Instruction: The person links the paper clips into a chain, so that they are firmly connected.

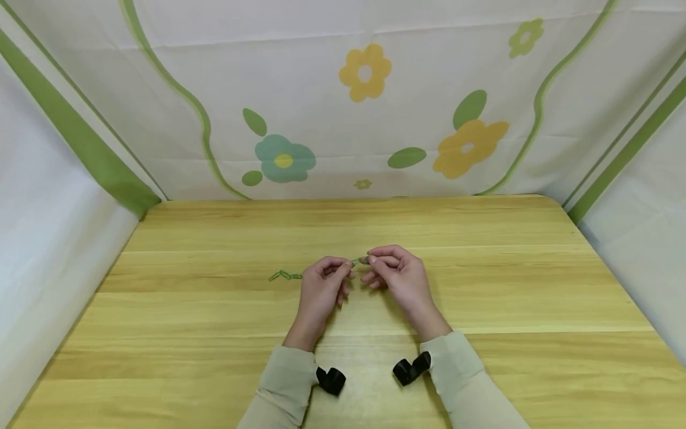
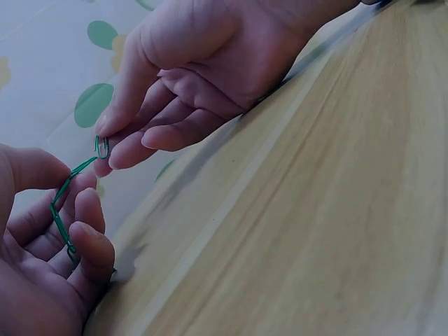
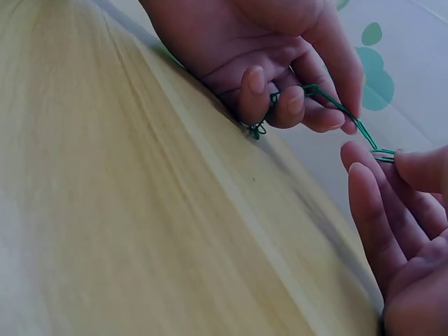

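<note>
Over the middle of the table, my left hand (image 1: 321, 286) pinches a chain of green paper clips (image 2: 59, 218) between thumb and index finger. The chain runs across the left fingers, and its tail (image 1: 284, 275) extends past that hand to the left in the head view. Facing it, my right hand (image 1: 402, 280) holds a single green paper clip (image 2: 102, 145) by one end, between thumb and index fingertip. In the right wrist view this clip (image 3: 383, 155) meets the end of the chain. The other fingers of both hands are loosely bent.
A wooden table (image 1: 214, 357) lies under both hands. White cloth with printed flowers (image 1: 365, 72) hangs behind it, and plain white cloth (image 1: 48, 208) closes off the sides. A black wrist camera (image 1: 332, 381) sits by the left sleeve, another (image 1: 409, 369) by the right.
</note>
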### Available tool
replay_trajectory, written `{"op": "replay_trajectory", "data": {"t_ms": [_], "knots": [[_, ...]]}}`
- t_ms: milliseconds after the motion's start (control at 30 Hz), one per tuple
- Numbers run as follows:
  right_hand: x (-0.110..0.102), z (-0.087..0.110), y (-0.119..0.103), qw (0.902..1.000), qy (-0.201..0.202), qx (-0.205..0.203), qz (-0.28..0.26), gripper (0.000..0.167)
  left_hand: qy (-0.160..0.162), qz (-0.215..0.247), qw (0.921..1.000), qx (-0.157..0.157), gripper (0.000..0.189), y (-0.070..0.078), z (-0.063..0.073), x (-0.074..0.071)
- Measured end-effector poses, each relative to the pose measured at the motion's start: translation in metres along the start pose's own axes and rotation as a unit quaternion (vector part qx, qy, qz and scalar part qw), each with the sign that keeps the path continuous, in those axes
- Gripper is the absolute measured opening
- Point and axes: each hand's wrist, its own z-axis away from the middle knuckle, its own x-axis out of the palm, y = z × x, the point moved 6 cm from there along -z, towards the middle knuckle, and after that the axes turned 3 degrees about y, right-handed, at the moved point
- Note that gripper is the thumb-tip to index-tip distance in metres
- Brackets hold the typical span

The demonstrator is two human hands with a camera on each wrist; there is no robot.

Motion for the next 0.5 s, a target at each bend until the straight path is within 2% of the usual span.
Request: {"op": "replay_trajectory", "data": {"t_ms": [500], "knots": [[0.0036, 0.0017, -0.0017, 0.9957, -0.002, -0.056, 0.074, 0.013, -0.007, -0.013, 0.9999, -0.005, 0.020, 0.0002, 0.0010, 0.0005]]}}
